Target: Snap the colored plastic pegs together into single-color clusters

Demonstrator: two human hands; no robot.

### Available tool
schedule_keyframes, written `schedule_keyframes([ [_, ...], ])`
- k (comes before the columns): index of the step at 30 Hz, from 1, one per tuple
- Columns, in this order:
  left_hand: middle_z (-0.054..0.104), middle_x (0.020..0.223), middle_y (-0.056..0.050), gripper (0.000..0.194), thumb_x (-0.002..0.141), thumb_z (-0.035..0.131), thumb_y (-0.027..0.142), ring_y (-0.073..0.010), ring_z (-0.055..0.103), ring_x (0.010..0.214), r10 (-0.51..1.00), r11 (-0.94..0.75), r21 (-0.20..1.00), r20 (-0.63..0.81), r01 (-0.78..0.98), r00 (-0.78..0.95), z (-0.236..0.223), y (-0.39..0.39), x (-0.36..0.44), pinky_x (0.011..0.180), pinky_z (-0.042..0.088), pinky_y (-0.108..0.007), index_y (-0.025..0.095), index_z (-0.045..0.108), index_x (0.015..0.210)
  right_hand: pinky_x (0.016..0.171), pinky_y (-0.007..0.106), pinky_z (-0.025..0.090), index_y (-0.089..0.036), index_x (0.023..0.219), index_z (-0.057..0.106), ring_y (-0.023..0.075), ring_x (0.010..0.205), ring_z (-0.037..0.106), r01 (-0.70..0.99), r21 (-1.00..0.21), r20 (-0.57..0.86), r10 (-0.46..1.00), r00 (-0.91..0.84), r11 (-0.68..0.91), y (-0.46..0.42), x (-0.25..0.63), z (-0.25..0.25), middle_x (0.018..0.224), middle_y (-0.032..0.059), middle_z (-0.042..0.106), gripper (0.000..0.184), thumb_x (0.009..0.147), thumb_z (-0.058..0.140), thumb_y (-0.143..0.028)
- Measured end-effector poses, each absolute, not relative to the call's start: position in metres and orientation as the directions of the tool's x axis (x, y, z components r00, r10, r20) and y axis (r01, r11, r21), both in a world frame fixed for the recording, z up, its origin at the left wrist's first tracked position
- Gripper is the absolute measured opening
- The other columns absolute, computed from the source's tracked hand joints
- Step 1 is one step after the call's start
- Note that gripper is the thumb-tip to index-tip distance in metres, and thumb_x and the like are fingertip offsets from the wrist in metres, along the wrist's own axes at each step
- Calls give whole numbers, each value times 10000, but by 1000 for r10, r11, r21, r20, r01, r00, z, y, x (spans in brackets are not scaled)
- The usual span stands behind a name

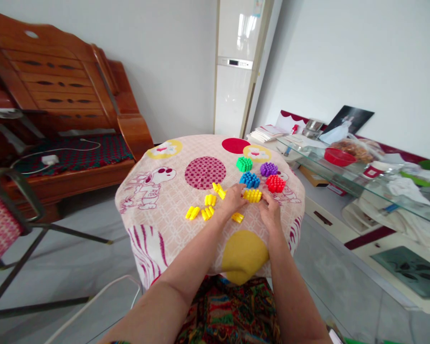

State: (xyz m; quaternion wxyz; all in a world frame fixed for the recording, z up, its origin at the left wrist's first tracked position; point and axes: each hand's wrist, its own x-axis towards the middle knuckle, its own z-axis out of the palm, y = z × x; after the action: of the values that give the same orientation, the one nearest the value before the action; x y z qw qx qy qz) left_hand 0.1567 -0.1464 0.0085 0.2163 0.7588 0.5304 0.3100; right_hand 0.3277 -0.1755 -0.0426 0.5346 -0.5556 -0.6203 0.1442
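A yellow cluster of knobbly plastic blocks [252,195] sits on the cloth between my two hands. My left hand [233,198] has its fingers curled against the cluster's left side. My right hand [271,210] closes on its right end, with the fingertips partly hidden. Just beyond are similar clusters: a blue one [250,179], a green one [244,164], a purple one [268,169] and a red one [275,183]. Several loose yellow pieces lie left of my left hand, among them a small piece [210,199]. Another yellow piece [237,218] rests near my left wrist.
The round table wears a patterned cloth [179,191]. To the right stands a glass-topped cabinet [390,188] with a red bowl [339,156], papers and bags. A wooden bench [57,86] and a metal-framed chair [7,224] are at left. A white cable crosses the floor.
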Motion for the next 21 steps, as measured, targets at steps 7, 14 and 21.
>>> schedule_keyframes([
  [7, 716, 1156, -129, 317, 869, 609, 198, -219, 675, 1022, 918, -161, 595, 384, 788, -102, 28, -134, 96, 925, 499, -318, 145, 683, 1173, 1024, 456, 490, -178, 1200, 693, 272, 1127, 655, 523, -780, 504, 841, 197, 344, -176, 326, -42, 1192, 108, 725, 485, 757, 499, -205],
  [14, 759, 979, -81, 236, 827, 633, 249, -206, 687, 919, 974, 42, 610, 152, 791, -169, 14, -122, 72, 778, 486, -264, 163, 739, 1019, 1020, 449, 493, -177, 1200, 690, 276, 1129, 652, 527, -776, 504, 843, 188, 346, -174, 327, -44, 1204, 110, 720, 485, 754, 503, -213],
  [21, 762, 1012, -66, 317, 822, 600, 164, -174, 695, 888, 915, -70, 711, 325, 699, -239, 23, -126, 85, 819, 497, -256, 179, 721, 1115, 1017, 452, 495, -160, 1187, 695, 274, 1118, 656, 525, -780, 499, 846, 191, 341, -174, 327, -43, 1196, 120, 719, 472, 761, 501, -219],
])
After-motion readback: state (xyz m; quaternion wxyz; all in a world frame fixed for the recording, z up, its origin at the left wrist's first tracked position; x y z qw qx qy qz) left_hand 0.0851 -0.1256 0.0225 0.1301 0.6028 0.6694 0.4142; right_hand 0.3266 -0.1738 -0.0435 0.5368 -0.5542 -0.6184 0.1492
